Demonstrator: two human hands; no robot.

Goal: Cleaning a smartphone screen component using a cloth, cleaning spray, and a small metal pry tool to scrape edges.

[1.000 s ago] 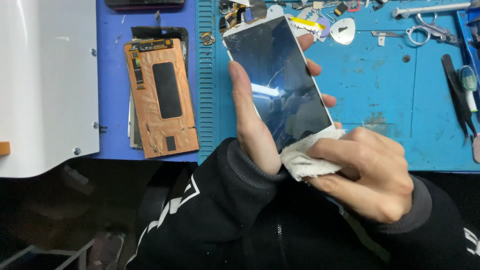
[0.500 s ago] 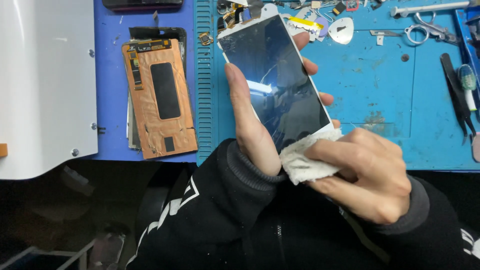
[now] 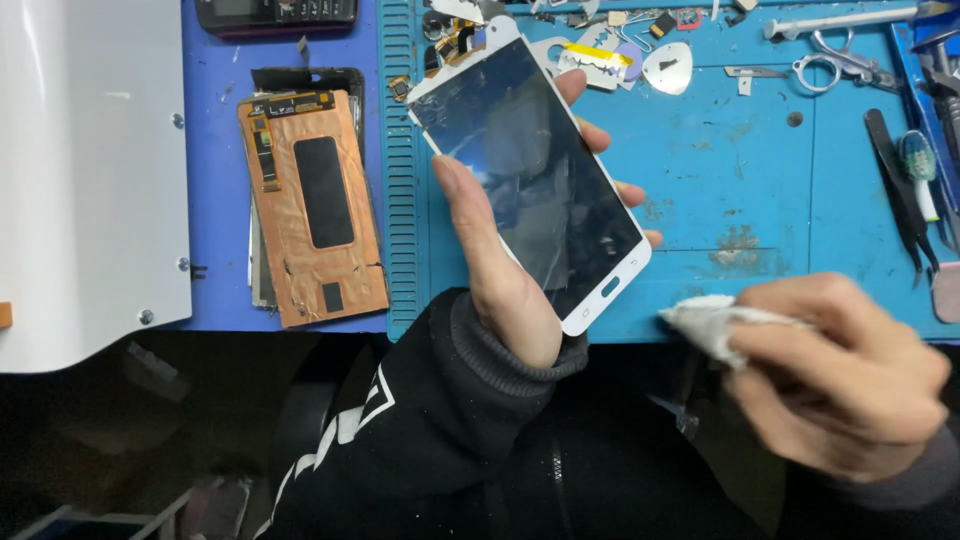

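My left hand (image 3: pixel 500 270) grips a white-framed phone screen (image 3: pixel 540 180) with dark glass, thumb along its left edge and fingertips showing past its right edge. The screen is tilted, its top toward the upper left, held above the blue work mat (image 3: pixel 760 180). My right hand (image 3: pixel 850 375) is closed on a crumpled white cloth (image 3: pixel 705 320) to the lower right, clear of the screen.
A copper-backed display panel (image 3: pixel 312 205) lies on the mat's left side beside a white machine housing (image 3: pixel 85 170). Scissors (image 3: pixel 835 62), a guitar-pick opener (image 3: pixel 668 68), a toothbrush (image 3: pixel 918 165), tweezers (image 3: pixel 900 190) and small parts line the top and right edges.
My right hand has pulled the cloth off the screen's lower corner and moved right. The screen's bottom end is now uncovered; my left hand still holds it.
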